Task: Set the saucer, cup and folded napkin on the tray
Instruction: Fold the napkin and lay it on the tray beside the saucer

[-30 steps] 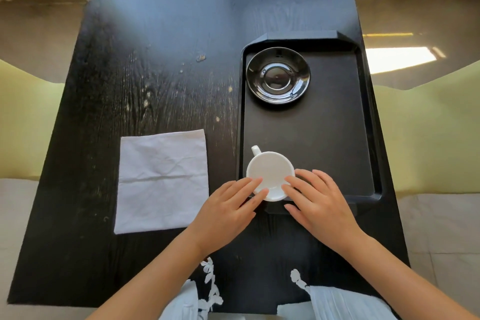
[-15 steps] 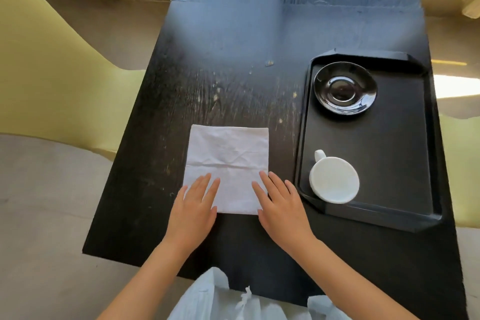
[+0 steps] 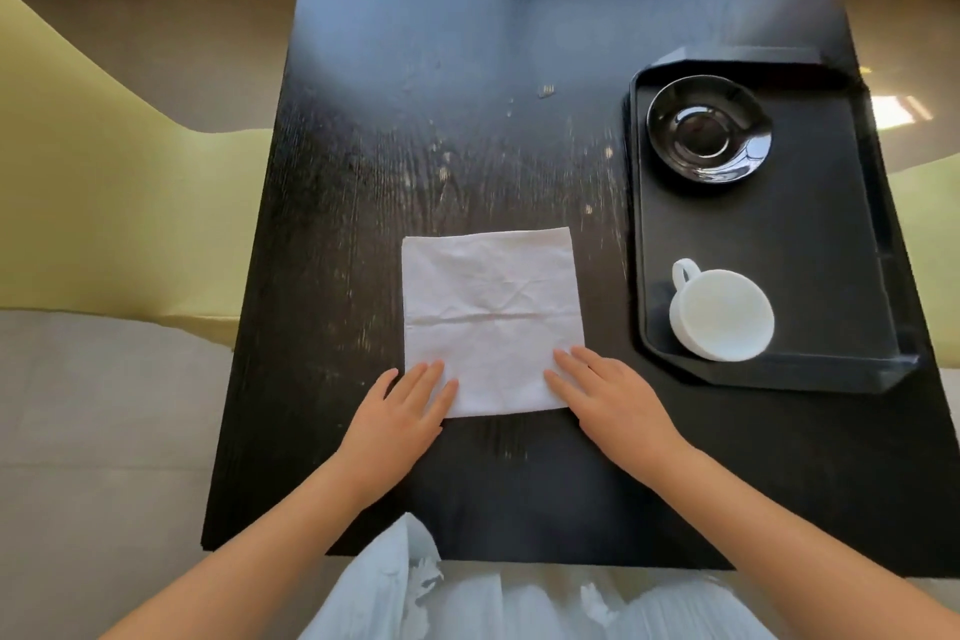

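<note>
A white napkin (image 3: 491, 312) lies flat and unfolded on the black table (image 3: 405, 130). My left hand (image 3: 402, 418) rests flat with its fingertips on the napkin's near left corner. My right hand (image 3: 613, 400) lies flat on the near right corner. Neither hand grips anything. To the right stands a black tray (image 3: 779, 229). A glossy black saucer (image 3: 709, 135) sits at the tray's far end. A white cup (image 3: 719, 314) stands at the tray's near end, handle pointing far left.
Yellow-green chairs (image 3: 88, 203) stand to the left and right of the table. The table's near edge runs just in front of my forearms. Pale clothing shows at the bottom.
Both hands left the cup on the tray and moved left to the napkin's near corners. The view shifted left, then drew slightly closer.
</note>
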A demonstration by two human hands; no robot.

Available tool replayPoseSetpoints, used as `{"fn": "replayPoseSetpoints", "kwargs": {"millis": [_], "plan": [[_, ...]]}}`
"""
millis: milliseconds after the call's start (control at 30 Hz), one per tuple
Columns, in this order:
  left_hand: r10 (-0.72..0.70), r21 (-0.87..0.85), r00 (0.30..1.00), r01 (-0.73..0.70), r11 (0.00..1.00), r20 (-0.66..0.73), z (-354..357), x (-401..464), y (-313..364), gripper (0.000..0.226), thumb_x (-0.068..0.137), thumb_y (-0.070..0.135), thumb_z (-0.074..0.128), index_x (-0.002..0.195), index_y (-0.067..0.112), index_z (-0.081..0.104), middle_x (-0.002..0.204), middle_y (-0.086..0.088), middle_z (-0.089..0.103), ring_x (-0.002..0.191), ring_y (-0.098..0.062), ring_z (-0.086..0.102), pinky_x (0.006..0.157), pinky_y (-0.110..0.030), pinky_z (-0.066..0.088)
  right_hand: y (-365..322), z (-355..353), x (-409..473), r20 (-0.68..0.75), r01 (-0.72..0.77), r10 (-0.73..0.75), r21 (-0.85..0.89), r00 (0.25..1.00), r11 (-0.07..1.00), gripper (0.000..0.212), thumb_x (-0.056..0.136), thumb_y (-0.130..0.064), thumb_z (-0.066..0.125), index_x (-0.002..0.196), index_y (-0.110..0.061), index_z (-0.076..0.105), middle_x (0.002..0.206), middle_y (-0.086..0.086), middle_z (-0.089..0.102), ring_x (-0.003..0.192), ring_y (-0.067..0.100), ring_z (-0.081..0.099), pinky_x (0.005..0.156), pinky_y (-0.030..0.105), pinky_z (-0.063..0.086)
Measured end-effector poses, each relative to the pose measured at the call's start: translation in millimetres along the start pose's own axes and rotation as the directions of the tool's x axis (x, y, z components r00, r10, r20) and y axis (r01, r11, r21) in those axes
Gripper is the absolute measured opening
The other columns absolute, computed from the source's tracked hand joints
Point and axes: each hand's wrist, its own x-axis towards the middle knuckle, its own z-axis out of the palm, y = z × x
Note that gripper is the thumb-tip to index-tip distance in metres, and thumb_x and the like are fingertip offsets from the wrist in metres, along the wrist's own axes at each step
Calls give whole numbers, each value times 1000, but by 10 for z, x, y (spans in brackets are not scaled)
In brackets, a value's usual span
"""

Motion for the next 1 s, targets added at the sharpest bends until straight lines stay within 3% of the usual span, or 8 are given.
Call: {"fn": "replayPoseSetpoints", "kwargs": {"millis": [233,367,433,567,667,733,833,1000], "plan": [[210,31,975,-209,977,-74,-50,15,-195,48,56,10,87,98,4,64,112,-21,67,101,-33,66,79,-38,58,8,1,-20,-23,76,-77,-25,997,997,60,46,8,84,102,-1,67,112,22,67,103,40,64,65,39,59],[150,-50,982,-157,986,-116,-9,21,-137,41,54,9,87,90,4,68,109,-19,70,98,-31,68,78,-38,58,-26,82,-76,-149,31,-21,63,989,998,23,72,9,59,91,-2,68,110,18,69,109,39,61,73,42,59],[107,-119,982,-126,985,-156,17,14,-133,38,52,5,86,87,3,70,106,-17,71,97,-30,69,76,-37,58,-58,110,-71,-191,0,15,79,982,997,23,79,6,47,85,-2,67,107,16,70,110,38,61,74,42,59],[75,-196,970,-123,973,-233,18,15,-159,28,53,0,83,79,3,73,98,-14,74,92,-27,70,76,-37,57,-67,82,-99,-171,-13,34,122,985,992,17,66,7,75,80,-2,69,105,15,72,108,37,62,77,39,58],[89,-260,972,-145,955,-215,-52,-23,-234,27,53,0,84,78,5,75,92,-10,75,88,-24,72,74,-35,58,-75,2,-136,-145,26,-1,175,989,984,18,66,4,77,79,-5,69,97,11,74,101,34,66,70,38,60],[118,-303,983,-156,940,-139,-130,-76,-309,22,61,3,80,81,9,75,89,-4,76,84,-20,72,71,-31,58,-93,-8,-181,-81,48,-33,202,996,978,14,70,3,72,79,-7,67,83,10,72,86,33,69,59,38,60],[47,-457,998,-20,889,48,-263,-167,-416,21,86,16,60,105,18,69,104,5,71,97,-12,66,86,-26,53,-108,-57,-247,8,39,-43,249,999,968,11,73,-4,62,82,-10,63,65,7,63,57,26,60,43,35,52],[-77,-622,995,16,783,-70,-501,-108,-598,21,84,12,64,104,17,68,97,9,67,92,-4,63,85,-18,50,-71,-384,-68,-142,-136,218,440,966,888,11,81,-11,63,89,-10,71,75,4,72,68,22,68,57,37,58]]}}
